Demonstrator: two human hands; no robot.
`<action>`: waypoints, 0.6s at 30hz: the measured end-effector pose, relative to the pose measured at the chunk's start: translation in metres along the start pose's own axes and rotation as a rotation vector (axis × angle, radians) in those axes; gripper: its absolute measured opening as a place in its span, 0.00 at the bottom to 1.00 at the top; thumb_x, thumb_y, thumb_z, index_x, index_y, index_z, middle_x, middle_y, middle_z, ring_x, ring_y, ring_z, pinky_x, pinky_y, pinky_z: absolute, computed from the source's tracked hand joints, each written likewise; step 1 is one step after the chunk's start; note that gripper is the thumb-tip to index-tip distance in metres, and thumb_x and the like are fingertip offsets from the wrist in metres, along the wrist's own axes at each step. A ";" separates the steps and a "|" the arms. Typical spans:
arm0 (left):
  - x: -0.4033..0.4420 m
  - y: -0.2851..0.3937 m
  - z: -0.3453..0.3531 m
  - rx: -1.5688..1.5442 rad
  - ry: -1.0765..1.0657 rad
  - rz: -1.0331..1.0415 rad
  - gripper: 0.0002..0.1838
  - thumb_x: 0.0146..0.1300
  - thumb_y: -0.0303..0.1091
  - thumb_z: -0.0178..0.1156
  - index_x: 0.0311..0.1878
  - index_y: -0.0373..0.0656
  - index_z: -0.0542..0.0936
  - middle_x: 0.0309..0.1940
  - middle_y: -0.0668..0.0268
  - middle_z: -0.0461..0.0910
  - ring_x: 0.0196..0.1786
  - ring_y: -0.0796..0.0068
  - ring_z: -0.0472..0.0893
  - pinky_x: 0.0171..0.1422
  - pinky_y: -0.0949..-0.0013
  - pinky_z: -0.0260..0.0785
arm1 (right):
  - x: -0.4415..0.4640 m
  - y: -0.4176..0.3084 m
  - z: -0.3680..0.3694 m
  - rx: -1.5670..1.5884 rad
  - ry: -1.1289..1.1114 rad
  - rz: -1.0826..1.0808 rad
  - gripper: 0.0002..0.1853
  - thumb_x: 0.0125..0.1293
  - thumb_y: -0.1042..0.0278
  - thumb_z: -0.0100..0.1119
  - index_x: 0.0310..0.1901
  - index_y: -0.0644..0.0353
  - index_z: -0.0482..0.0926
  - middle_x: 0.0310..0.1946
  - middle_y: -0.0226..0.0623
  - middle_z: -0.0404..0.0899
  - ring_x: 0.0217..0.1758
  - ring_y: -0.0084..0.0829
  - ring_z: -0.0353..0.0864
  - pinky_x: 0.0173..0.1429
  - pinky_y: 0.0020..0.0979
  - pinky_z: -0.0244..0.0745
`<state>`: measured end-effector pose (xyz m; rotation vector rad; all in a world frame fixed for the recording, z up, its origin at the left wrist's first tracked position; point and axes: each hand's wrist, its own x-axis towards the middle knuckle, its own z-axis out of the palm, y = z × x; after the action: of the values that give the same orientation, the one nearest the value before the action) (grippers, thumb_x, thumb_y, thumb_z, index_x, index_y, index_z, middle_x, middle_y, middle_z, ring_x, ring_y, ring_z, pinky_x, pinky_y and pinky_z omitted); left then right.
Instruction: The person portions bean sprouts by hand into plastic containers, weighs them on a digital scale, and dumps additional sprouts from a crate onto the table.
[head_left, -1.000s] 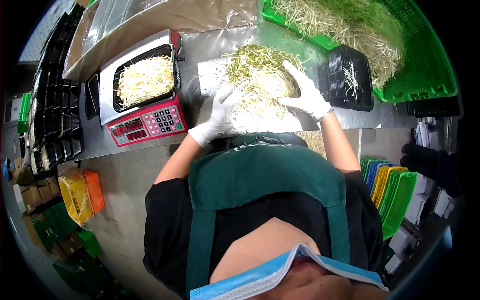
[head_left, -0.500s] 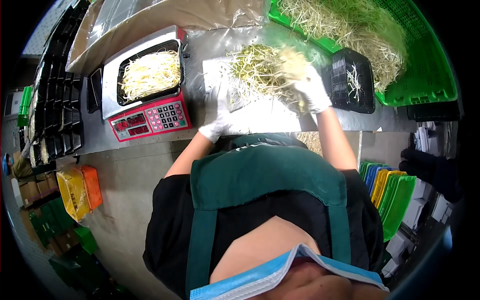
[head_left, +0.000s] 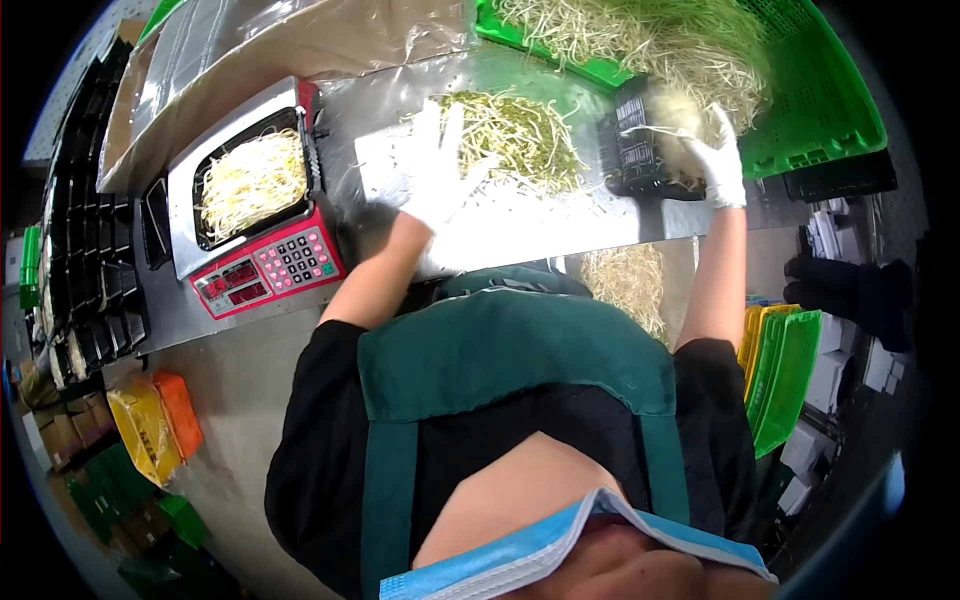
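My right hand (head_left: 718, 168), in a white glove, curls around a blurred bunch of bean sprouts (head_left: 677, 130) at the black plastic tray (head_left: 630, 145) on the right of the metal table. The bunch covers much of that tray. My left hand (head_left: 435, 180), also gloved, lies with thumb and fingers spread at the left edge of a loose pile of sprouts (head_left: 520, 140) with green bits. Strong glare washes out part of this hand. To its left, a second black tray holding sprouts (head_left: 252, 185) rests on a red digital scale (head_left: 268, 270).
A green crate (head_left: 815, 110) heaped with sprouts stands at the back right. Behind the scale is a plastic-lined carton (head_left: 370, 45). Black trays (head_left: 85, 220) are stacked at the left. Colored crates (head_left: 785, 365) stand on the floor at the right.
My right hand has moved right from the pile to the black tray, carrying sprouts. The left hand has shifted up against the pile's left side. The whole view has shifted somewhat.
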<state>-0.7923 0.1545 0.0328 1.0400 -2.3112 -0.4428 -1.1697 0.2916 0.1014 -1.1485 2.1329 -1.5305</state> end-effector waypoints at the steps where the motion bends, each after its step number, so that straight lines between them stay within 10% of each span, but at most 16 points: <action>1: 0.002 -0.008 -0.002 -0.008 0.001 0.007 0.49 0.56 0.53 0.66 0.76 0.43 0.55 0.73 0.40 0.51 0.74 0.39 0.53 0.76 0.40 0.42 | -0.002 -0.002 -0.006 -0.073 -0.024 -0.050 0.36 0.56 0.74 0.69 0.68 0.62 0.67 0.64 0.44 0.72 0.67 0.34 0.69 0.70 0.31 0.63; 6: -0.009 -0.049 0.017 -0.059 0.008 -0.069 0.49 0.53 0.57 0.68 0.72 0.37 0.61 0.69 0.42 0.61 0.70 0.40 0.61 0.74 0.45 0.51 | -0.049 -0.023 0.006 -0.258 0.049 -0.280 0.25 0.61 0.69 0.61 0.61 0.60 0.75 0.60 0.47 0.75 0.66 0.42 0.72 0.71 0.35 0.62; 10: -0.021 -0.047 0.030 -0.017 0.111 -0.073 0.43 0.54 0.54 0.68 0.66 0.33 0.68 0.61 0.44 0.71 0.62 0.42 0.69 0.69 0.47 0.59 | -0.058 -0.047 0.051 -0.799 -0.005 -0.542 0.37 0.57 0.57 0.68 0.67 0.58 0.68 0.65 0.47 0.70 0.65 0.44 0.72 0.67 0.37 0.68; 18: -0.028 -0.054 0.026 -0.144 0.184 -0.008 0.38 0.54 0.50 0.71 0.62 0.34 0.72 0.54 0.45 0.75 0.57 0.47 0.74 0.64 0.52 0.64 | -0.049 -0.023 0.041 -0.577 -0.278 -0.439 0.34 0.57 0.77 0.63 0.67 0.53 0.68 0.65 0.39 0.72 0.63 0.40 0.75 0.66 0.35 0.69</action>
<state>-0.7616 0.1423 -0.0246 0.9773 -2.0818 -0.4873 -1.1024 0.2971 0.0953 -1.9938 2.2828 -0.8086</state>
